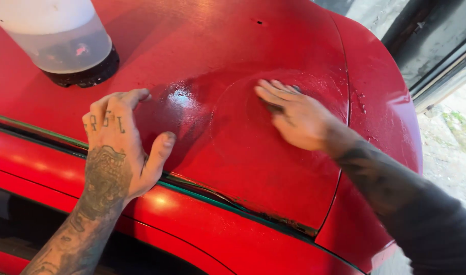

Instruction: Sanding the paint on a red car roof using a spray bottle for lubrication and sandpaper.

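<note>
The left hand [118, 147] lies flat with fingers spread on the wet red car panel [233, 168], while to its right the right hand [294, 117] presses a small dark pad [273, 108] under flat fingers, a translucent plastic container [60, 40] standing far left.

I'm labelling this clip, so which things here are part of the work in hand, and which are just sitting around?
In use:
- right hand, pressing a small dark pad on the wet patch
- red panel, wet and glossy where rubbed
- left hand, braced flat on the panel

Lying about:
- translucent bottle, standing untouched on the panel
- concrete ground at the right
</note>
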